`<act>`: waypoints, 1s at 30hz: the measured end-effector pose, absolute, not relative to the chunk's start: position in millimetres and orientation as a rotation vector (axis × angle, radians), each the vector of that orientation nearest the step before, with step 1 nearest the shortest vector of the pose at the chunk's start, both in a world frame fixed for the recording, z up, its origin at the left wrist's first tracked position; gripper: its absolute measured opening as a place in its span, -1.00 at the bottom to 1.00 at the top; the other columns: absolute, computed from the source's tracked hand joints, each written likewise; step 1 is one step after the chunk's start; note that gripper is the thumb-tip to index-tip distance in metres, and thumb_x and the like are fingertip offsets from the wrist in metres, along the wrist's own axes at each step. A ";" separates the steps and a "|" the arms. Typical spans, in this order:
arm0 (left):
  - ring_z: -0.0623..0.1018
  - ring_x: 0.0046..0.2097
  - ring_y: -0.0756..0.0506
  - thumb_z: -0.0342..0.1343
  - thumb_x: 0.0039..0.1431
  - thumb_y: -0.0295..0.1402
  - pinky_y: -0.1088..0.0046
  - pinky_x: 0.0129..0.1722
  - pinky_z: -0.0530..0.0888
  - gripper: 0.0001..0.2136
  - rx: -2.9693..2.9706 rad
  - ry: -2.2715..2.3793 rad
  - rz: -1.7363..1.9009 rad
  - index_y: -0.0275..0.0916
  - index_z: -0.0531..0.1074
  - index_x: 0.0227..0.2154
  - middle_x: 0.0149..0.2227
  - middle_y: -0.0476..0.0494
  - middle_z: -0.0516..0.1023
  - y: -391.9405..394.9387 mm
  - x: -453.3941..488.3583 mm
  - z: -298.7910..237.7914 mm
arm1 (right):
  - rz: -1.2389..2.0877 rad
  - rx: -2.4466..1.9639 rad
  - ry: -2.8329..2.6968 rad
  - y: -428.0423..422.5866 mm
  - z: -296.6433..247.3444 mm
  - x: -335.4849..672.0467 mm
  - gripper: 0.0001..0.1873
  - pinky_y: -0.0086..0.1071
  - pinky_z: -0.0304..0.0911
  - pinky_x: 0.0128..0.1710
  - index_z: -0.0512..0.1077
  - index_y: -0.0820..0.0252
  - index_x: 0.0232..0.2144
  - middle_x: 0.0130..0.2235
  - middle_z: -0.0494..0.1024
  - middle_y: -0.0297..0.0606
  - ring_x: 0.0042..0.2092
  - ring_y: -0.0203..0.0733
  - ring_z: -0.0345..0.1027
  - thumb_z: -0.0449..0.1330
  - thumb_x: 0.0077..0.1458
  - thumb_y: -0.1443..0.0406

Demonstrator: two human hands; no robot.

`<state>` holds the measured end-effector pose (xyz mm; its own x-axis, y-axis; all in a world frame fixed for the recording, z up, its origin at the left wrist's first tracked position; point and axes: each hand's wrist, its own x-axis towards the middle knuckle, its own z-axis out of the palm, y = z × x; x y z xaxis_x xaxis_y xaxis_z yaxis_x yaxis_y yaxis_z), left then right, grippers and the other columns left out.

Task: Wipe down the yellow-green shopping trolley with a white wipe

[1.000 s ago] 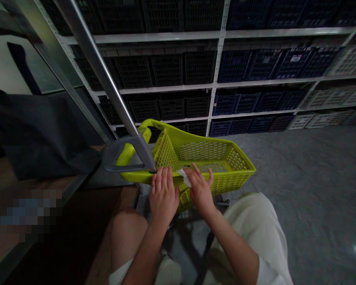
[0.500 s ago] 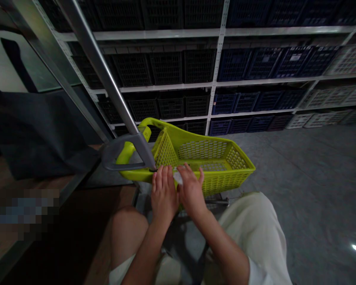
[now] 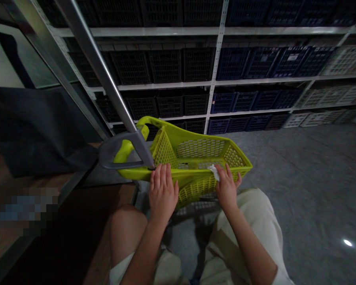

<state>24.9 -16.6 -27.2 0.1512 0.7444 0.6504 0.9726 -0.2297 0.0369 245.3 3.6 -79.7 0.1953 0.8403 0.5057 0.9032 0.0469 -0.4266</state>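
- The yellow-green plastic basket with many small holes (image 3: 200,148) stands directly in front of the person, and its long near rim (image 3: 192,173) faces both hands.
- The left hand (image 3: 163,194) lies on this rim at its left part. Its four fingers are straight and almost together, with the thumb apart. I think a gentle pressure downward is useful here, so that the basket does not rock.
- The right hand (image 3: 228,188) is farther to the right, at the same rim. Its first fingers are bent and pinch a small crumpled white tissue (image 3: 214,173), while the little finger points outward. How firm this pinch is, I cannot tell.
- The step in hand seems to be guiding the tissue along the rim. For this, it is better to keep the tissue flat between fingertips and plastic, because a loose edge could slip out or catch in the holes.
- The pressure should be even and the stroke slow, following the line of the rim.
- The grey plastic loop-shaped handle (image 3: 142,145) at the lower end of the shiny metal pole (image 3: 106,75) is just beside the left fingertips, so the left hand should take care not to knock against it.
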 end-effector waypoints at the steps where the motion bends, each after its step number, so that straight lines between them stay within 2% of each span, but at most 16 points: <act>1: 0.26 0.33 -0.34 -0.01 0.29 -0.36 -0.01 0.34 0.13 -0.47 -2.042 -1.640 -0.784 -0.52 0.18 0.26 0.25 -0.49 0.33 -16.3 25.1 -27.9 | -0.063 -1.792 -1.626 2.0 -72.0 230.2 -0.38 0.15 -0.38 0.32 0.36 0.14 0.11 0.16 0.49 -0.19 0.38 -0.01 0.02 -0.06 0.02 0.56; 3: 0.24 0.33 -0.35 -0.02 0.28 -0.36 0.00 0.34 0.14 -0.47 -2.032 -1.641 -0.777 -0.54 0.18 0.26 0.25 -0.50 0.33 -15.7 24.5 -29.7 | 0.073 -1.704 -1.693 -2.2 -52.4 188.1 -0.38 0.11 -0.39 0.32 0.37 0.17 0.09 0.15 0.50 -0.19 0.37 -0.04 0.02 -0.08 0.02 0.58; 7: 0.24 0.33 -0.30 -0.11 0.29 -0.45 0.02 0.34 0.13 -0.52 -2.000 -1.634 -0.781 -0.49 0.20 0.24 0.23 -0.43 0.36 -16.1 18.4 -33.0 | 0.195 -1.352 -1.887 -11.3 -22.3 114.3 -0.38 -0.10 -0.46 0.35 0.28 0.15 0.16 0.20 0.45 -0.22 0.37 -0.23 0.03 -0.09 0.08 0.57; 11: 0.23 0.34 -0.32 -0.05 0.28 -0.39 0.02 0.34 0.12 -0.48 -2.038 -1.607 -0.769 -0.48 0.16 0.27 0.25 -0.46 0.32 -20.7 8.8 -32.0 | 0.115 -1.303 -1.929 -13.1 -34.7 127.6 -0.32 -0.04 -0.59 0.35 0.24 0.07 0.20 0.20 0.45 -0.28 0.40 -0.22 -0.05 -0.09 0.06 0.58; 15: 0.27 0.31 -0.34 -0.01 0.29 -0.35 0.01 0.32 0.15 -0.47 -1.992 -1.634 -0.758 -0.48 0.16 0.27 0.23 -0.47 0.35 -25.8 3.9 -29.8 | -0.023 -1.488 -1.864 -7.6 -72.7 202.1 -0.27 0.01 -0.51 0.34 0.29 0.09 0.17 0.16 0.49 -0.24 0.38 -0.16 0.00 -0.08 -0.05 0.61; 18: 0.28 0.30 -0.37 0.02 0.28 -0.35 -0.01 0.32 0.15 -0.46 -1.975 -1.647 -0.793 -0.48 0.17 0.26 0.21 -0.47 0.36 -27.2 6.6 -28.8 | -0.081 -1.655 -1.687 -6.8 -88.8 232.5 -0.29 0.10 -0.45 0.33 0.32 0.09 0.15 0.17 0.49 -0.22 0.38 -0.06 0.01 -0.06 -0.05 0.59; 21: 0.26 0.30 -0.40 0.03 0.27 -0.33 -0.04 0.32 0.13 -0.46 -1.947 -1.676 -0.813 -0.53 0.19 0.24 0.19 -0.50 0.37 -26.3 12.0 -28.7 | -0.002 -1.663 -1.631 -11.0 -80.5 201.3 -0.30 0.12 -0.47 0.32 0.30 0.08 0.17 0.21 0.44 -0.24 0.40 -0.04 -0.07 -0.09 0.00 0.58; 24: 0.26 0.29 -0.39 -0.04 0.30 -0.37 -0.05 0.31 0.14 -0.51 -1.909 -1.695 -0.795 -0.54 0.21 0.22 0.18 -0.51 0.37 -24.9 12.8 -30.6 | 0.165 -1.412 -1.800 -16.5 -55.6 134.5 -0.33 0.00 -0.53 0.34 0.24 0.11 0.20 0.24 0.41 -0.22 0.39 -0.17 -0.02 -0.10 0.06 0.58; 27: 0.26 0.30 -0.35 -0.14 0.31 -0.45 -0.04 0.30 0.16 -0.55 -1.907 -1.681 -0.790 -0.47 0.21 0.23 0.18 -0.46 0.38 -25.4 6.9 -32.4 | 0.196 -1.250 -1.874 -17.8 -36.3 95.5 -0.39 -0.09 -0.55 0.35 0.23 0.08 0.21 0.22 0.42 -0.24 0.39 -0.24 -0.03 -0.05 0.13 0.54; 30: 0.24 0.31 -0.37 -0.04 0.30 -0.37 -0.04 0.31 0.15 -0.49 -1.962 -1.659 -0.780 -0.46 0.17 0.26 0.21 -0.46 0.36 -27.2 0.7 -31.1 | 0.107 -1.223 -1.926 -12.7 -40.3 116.2 -0.37 -0.07 -0.65 0.34 0.26 0.03 0.18 0.17 0.49 -0.30 0.39 -0.25 -0.04 -0.05 0.11 0.56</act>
